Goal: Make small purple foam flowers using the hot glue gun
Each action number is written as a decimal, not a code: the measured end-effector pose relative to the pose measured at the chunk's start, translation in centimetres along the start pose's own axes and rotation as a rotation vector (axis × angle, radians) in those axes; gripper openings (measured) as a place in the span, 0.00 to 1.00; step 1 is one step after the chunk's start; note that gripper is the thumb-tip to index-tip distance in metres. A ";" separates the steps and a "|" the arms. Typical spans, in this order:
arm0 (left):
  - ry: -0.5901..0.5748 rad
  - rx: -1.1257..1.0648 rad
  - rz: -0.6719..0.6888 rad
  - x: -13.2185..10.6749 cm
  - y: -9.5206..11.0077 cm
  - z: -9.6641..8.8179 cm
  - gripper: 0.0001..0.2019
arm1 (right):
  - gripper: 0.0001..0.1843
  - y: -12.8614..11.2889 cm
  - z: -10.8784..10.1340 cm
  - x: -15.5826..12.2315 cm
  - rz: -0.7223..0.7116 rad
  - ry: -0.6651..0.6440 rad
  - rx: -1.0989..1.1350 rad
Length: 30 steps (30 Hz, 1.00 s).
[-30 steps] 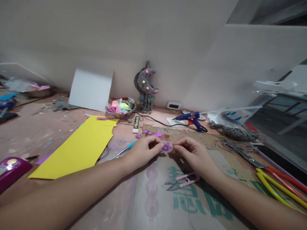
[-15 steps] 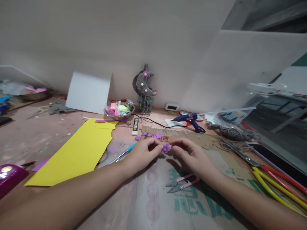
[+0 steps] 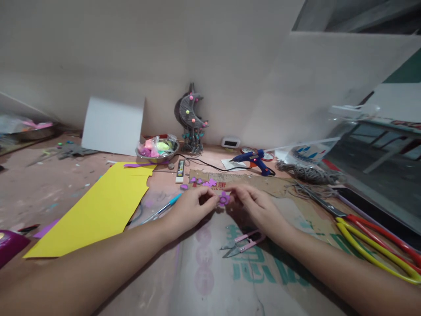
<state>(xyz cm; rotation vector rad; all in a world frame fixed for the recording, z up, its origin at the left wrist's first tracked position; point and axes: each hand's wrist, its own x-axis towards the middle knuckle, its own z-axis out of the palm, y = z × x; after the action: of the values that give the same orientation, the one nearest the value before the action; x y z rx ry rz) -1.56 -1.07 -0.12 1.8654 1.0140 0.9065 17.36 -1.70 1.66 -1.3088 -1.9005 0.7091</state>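
A small purple flower cutout (image 3: 224, 199) with a rounded centre is held just above the cardboard between my two hands. My left hand (image 3: 199, 205) pinches its left edge between thumb and forefinger. On the opposite side, my right hand (image 3: 255, 204) has its thumb and fingers drawn together at the right petals. Beyond the hands lie more purple flower pieces (image 3: 210, 182) and small purple scraps (image 3: 184, 187). Pink-handled thread snips (image 3: 243, 243) rest below my right hand, and a blue pen (image 3: 162, 209) lies beside my left wrist.
Yellow card (image 3: 95, 210) covers the left side. Behind are a bowl of coloured clay (image 3: 158, 149), a grey moon ornament (image 3: 191, 114), and a blue glue gun (image 3: 253, 159) with its cord. Large red-and-yellow-handled scissors (image 3: 371, 232), grey yarn (image 3: 302, 171) and a phone (image 3: 378, 215) lie right.
My right fingers have closed in toward the flower's right side, and the flower now faces the camera more fully. The whole view has shifted slightly, moving the scene left.
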 end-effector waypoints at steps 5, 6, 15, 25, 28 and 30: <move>0.020 -0.021 -0.017 0.1 -0.4 0.2 0.14 | 0.13 -0.6 -3.0 -0.9 -0.140 0.058 -0.242; 0.021 -0.011 -0.016 0.1 -0.4 0.2 0.14 | 0.14 -0.7 -3.4 -1.4 -0.180 -0.019 -0.282; 0.009 -0.022 -0.043 0.2 -0.6 0.0 0.11 | 0.13 0.6 -2.4 -5.1 -0.568 -0.487 -0.596; -0.010 -0.029 -0.076 0.2 -0.6 0.0 0.09 | 0.17 0.5 -2.4 -4.6 -0.491 -0.099 -0.647; -0.003 0.005 -0.044 0.2 -0.6 0.0 0.10 | 0.17 -0.3 -2.4 -3.2 -0.516 -0.080 -0.737; 0.008 0.018 -0.028 0.2 -0.6 -0.1 0.11 | 0.18 -0.1 -2.2 -2.2 -0.560 -0.064 -0.771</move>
<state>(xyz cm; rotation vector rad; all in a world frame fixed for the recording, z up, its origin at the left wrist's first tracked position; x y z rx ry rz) -1.72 -0.65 -0.62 1.8594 1.0532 0.8918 19.58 -3.69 2.46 -1.0611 -2.5513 -0.3090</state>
